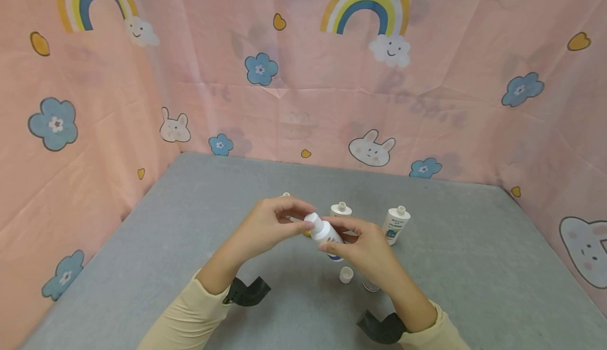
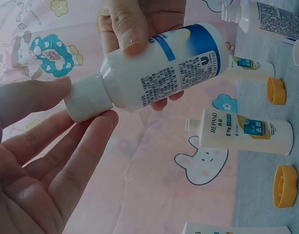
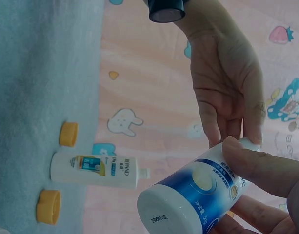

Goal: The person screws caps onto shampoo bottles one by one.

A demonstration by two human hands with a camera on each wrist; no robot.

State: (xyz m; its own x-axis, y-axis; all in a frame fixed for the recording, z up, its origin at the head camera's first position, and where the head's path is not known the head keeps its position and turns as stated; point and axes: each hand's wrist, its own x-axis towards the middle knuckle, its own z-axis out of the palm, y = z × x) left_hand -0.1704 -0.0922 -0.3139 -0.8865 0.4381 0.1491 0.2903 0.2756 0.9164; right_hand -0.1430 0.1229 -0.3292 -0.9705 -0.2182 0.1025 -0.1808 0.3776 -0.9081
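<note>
In the head view, a white bottle (image 1: pixel 332 236) with a blue-and-white label is held tilted above the table, between both hands. My left hand (image 1: pixel 270 227) pinches its white cap (image 2: pixel 88 97) between thumb and fingertips; the cap sits on the bottle's neck. My right hand (image 1: pixel 370 244) grips the bottle's body, thumb on one side and fingers on the other. The right wrist view shows the bottle's round base and the blue label (image 3: pixel 205 183). In the left wrist view, small dark print covers the label's back.
Capless white bottles stand on the grey table (image 1: pixel 166 234): one at right (image 1: pixel 397 224), one behind the hands (image 1: pixel 341 210), another mostly hidden by the left hand. A loose white cap (image 1: pixel 346 275) lies near. Orange caps (image 2: pixel 286 186) lie beside the bottles. Pink printed cloth (image 1: pixel 303 102) hangs around.
</note>
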